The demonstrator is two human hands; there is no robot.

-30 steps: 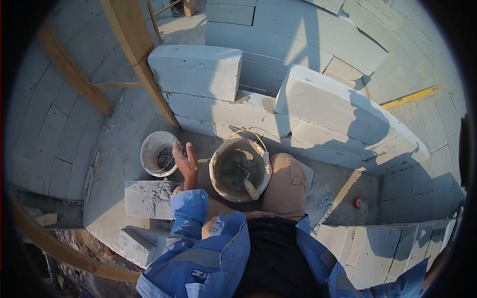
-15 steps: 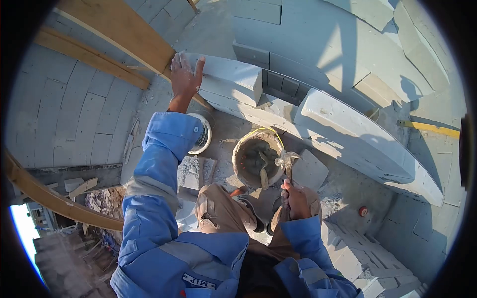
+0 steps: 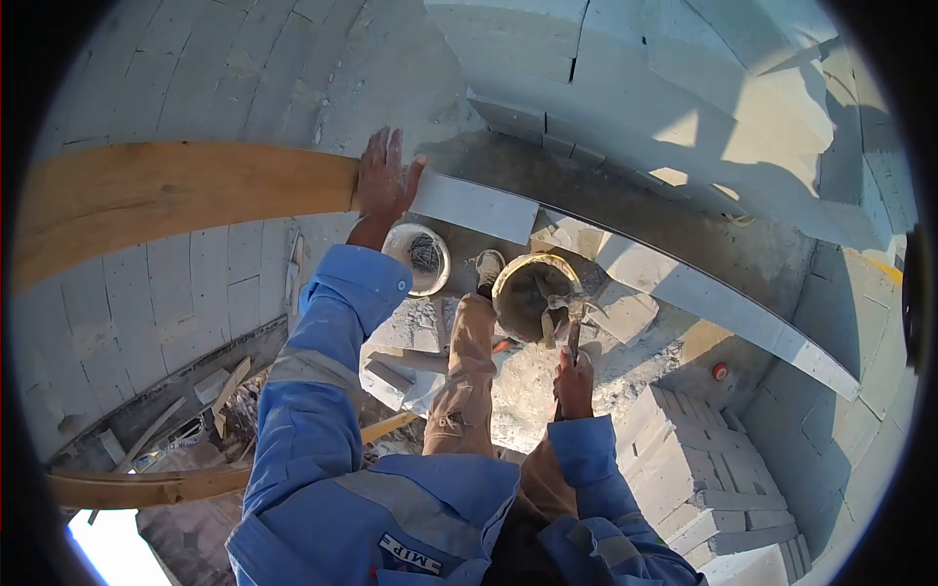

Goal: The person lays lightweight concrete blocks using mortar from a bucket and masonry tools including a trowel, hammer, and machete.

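My left hand [image 3: 387,181] lies with fingers spread where the end of a broad wooden plank [image 3: 195,186] meets the top of a low white block wall [image 3: 474,207]. In my right hand [image 3: 574,383] is the handle of a hammer [image 3: 576,309], its metal head up over the right rim of a round bucket [image 3: 500,293]. Inside that bucket, a trowel [image 3: 548,330] leans against the near side. A loose white block [image 3: 625,311] rests just right of the bucket.
A white bucket of what look like nails [image 3: 445,269] stands below my left hand. Stacked blocks [image 3: 684,469] are at lower right, with a small red roll [image 3: 720,371] on the floor beyond. Debris and timber [image 3: 186,430] lie lower left. Block walls [image 3: 147,283] rise around.
The view has shifted and turned, so the plank now runs nearly level at left. One foot has stepped forward beside the bucket. My left hand stays at the wall's end; my right still holds the hammer.
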